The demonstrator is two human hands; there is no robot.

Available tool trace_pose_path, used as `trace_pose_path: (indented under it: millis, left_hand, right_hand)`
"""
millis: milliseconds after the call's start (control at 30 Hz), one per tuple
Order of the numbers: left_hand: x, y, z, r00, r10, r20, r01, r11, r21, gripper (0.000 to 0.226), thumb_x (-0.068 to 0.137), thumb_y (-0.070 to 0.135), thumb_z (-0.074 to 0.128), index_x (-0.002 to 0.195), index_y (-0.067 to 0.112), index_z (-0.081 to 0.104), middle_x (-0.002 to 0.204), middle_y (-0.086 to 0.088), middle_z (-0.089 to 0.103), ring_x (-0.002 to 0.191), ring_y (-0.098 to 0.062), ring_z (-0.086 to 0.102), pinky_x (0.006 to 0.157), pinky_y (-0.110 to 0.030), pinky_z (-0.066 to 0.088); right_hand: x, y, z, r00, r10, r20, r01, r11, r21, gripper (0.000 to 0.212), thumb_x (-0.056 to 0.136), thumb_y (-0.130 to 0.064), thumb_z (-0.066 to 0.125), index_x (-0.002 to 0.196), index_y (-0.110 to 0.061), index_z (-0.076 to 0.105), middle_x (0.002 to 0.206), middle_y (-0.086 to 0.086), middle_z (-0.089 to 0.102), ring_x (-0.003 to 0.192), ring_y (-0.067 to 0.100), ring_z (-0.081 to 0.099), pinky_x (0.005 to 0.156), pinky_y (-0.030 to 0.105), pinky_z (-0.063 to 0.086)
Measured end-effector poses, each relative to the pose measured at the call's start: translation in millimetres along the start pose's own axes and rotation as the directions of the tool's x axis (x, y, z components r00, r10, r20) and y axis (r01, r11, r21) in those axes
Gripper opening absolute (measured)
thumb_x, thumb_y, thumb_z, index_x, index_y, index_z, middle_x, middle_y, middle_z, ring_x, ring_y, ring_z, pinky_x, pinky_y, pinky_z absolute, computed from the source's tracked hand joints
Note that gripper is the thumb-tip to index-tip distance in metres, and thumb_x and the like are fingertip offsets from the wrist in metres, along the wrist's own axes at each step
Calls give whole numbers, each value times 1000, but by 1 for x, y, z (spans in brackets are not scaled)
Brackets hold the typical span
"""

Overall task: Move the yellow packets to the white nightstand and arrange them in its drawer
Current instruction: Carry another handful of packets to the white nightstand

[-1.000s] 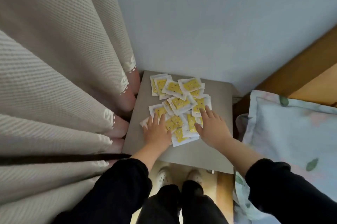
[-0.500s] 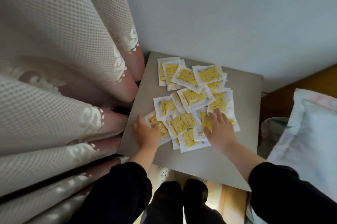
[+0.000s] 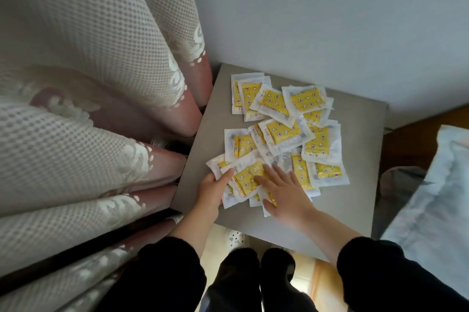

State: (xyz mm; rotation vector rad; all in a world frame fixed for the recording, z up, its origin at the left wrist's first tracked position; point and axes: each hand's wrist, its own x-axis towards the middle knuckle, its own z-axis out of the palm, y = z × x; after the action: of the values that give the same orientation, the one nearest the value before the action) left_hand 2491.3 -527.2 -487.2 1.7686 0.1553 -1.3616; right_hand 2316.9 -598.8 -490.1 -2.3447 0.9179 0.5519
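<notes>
yellow packets [image 3: 281,131]: loose overlapping heap on the table [image 3: 355,184], none stacked square. Each is a flat square pouch, crinkly translucent-white film with a sealed border, and a yellow patterned rectangle inside. The heap runs from the table's far-left corner down to its near-left edge.

table: flat matte grey-beige top with straight edges, set against a smooth pale wall [image 3: 330,19].

left hand [image 3: 212,191]: at the heap's near-left edge. The thumb lies on top of a packet and the other fingers curl round the packet edge, pinching it.

right hand [image 3: 286,195]: palm down on the near packets, fingers [image 3: 275,175] straight and spread, pressing flat, nothing gripped.

Both arms are in black sleeves [image 3: 165,273].

Left: curtain [image 3: 88,57], cream waffle-dot weave in deep rounded folds, with a pinkish hem band and white lace trim.

Right: soft pale-blue pillow [image 3: 431,197], rumpled.
</notes>
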Motion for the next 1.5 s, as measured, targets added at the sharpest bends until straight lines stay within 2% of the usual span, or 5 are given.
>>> trace_pose_path:
  millis: [267,533,900,1167,1500]
  left_hand:
    - [-15,-8,-3,993,90,-78,-75,980,183,24,82,0,69,103,12,65,92,-4,69,83,-22,65,68,-30,52]
    - [-39,5,2,981,138,134,-139,990,-5,31,84,-7,64,107,14,65,100,-7,72,92,-24,69,83,-39,55]
    - [-43,25,35,925,39,378,-107,981,162,26,81,0,70,100,16,64,92,0,72,75,-10,71,62,-25,58]
    - [-31,29,34,935,-37,352,32,999,20,20,89,-2,59,100,15,64,92,-4,72,81,-19,69,75,-39,58]
    - [-22,25,36,852,-31,523,155,968,-195,36,74,-2,65,108,9,63,96,-14,72,83,-28,71,79,-51,56]
  right_hand:
    - [-3,-12,-7,989,23,-145,25,948,316,55,93,-28,56,144,-24,36,158,-3,20,147,16,12,118,39,9]
    - [-16,-19,-54,922,356,153,-215,140,966,15,86,-18,69,99,-12,65,97,7,70,86,21,64,71,26,50]
    - [-29,-6,-81,920,385,-70,-204,624,754,11,80,-13,74,79,-6,66,71,10,66,63,19,60,70,35,51]
    - [-6,76,-91,550,833,-67,-412,340,845,58,82,-42,71,127,-9,54,127,7,59,110,22,58,83,24,44]
    - [43,103,-96,473,873,119,-661,262,703,88,62,-38,87,131,-10,39,119,12,54,111,33,54,89,45,49]
